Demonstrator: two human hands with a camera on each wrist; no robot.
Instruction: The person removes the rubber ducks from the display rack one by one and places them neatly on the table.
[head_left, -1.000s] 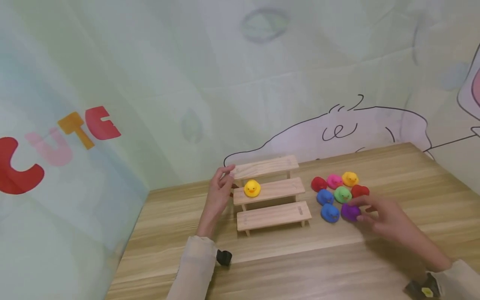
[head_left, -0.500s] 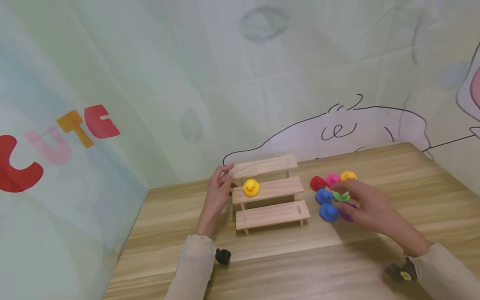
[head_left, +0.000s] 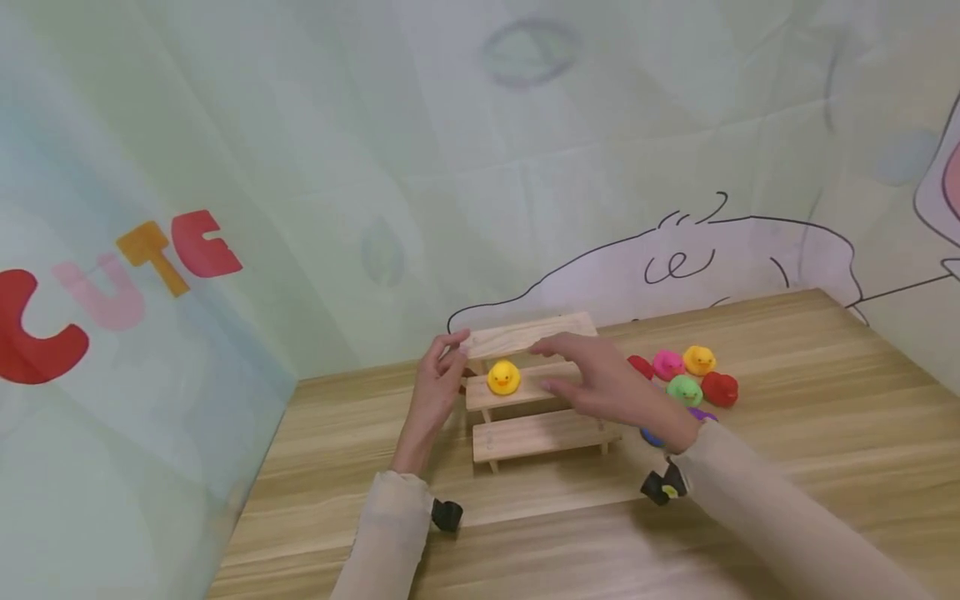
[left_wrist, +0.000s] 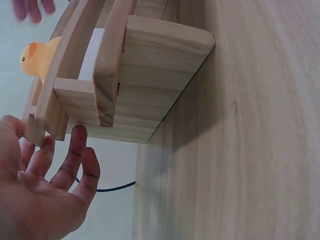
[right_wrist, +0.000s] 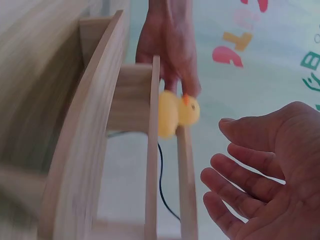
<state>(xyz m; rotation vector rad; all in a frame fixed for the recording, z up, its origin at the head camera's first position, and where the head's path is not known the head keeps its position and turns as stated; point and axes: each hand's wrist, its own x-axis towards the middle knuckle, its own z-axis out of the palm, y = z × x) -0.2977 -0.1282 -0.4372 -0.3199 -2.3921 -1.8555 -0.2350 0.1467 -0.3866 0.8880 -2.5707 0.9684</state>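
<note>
A three-tier wooden step stand [head_left: 540,433] stands on the table, with a yellow toy duck [head_left: 503,377] on the left of its middle step. My left hand [head_left: 437,379] holds the stand's left end by the top step; in the left wrist view its fingers [left_wrist: 75,150] bend against the end of the wood. My right hand [head_left: 600,379] hovers over the right half of the stand, thumb and fingers spread apart. Nothing lies in it in the right wrist view, where the palm [right_wrist: 275,175] faces the duck [right_wrist: 175,115] across a gap.
To the right of the stand sits a group of toy ducks, among them pink [head_left: 668,365], yellow [head_left: 700,360], green [head_left: 685,391] and red [head_left: 720,389]. My right forearm partly covers the blue and purple ones. A printed cloth [head_left: 375,208] hangs behind the wood-grain table [head_left: 337,467].
My right hand has moved left from the duck group to above the stand, with no duck in it. The left hand and the yellow duck on the step have stayed in place.
</note>
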